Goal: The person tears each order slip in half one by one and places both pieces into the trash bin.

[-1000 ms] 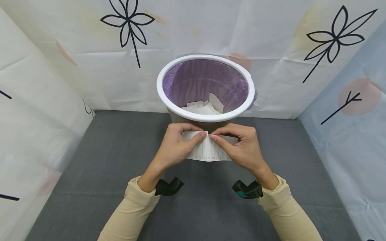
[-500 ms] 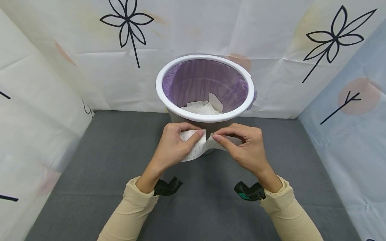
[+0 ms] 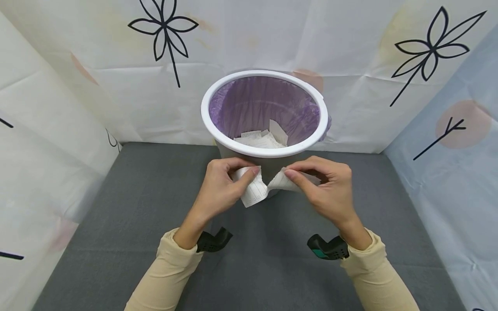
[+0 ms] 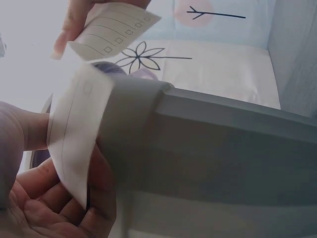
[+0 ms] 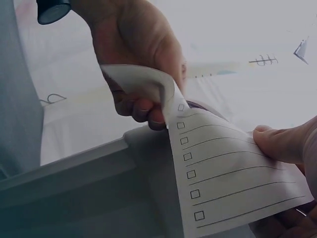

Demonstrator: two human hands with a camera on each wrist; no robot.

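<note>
A sheet of lined paper with small printed boxes along one edge is torn from its top edge down between the hands. My left hand (image 3: 221,185) pinches the left part of the paper (image 3: 255,192) between thumb and fingers. The right part of the paper (image 3: 281,182) is pinched by my right hand (image 3: 328,185), and it tilts away from the left part. The two parts meet near the lower edge in the head view. In the right wrist view, the boxes run down the edge of the right part (image 5: 233,173).
Just beyond the hands stands a bin with a white rim (image 3: 206,110) and a purple liner (image 3: 268,97). Several paper scraps (image 3: 261,141) lie inside it. A grey cloth (image 3: 256,268) covers the surface, with patterned white sheets (image 3: 101,99) around it.
The paper was nearly whole at first, and a tear has opened downward from its top edge. My right hand has moved right and slightly up; my left hand has shifted slightly left.
</note>
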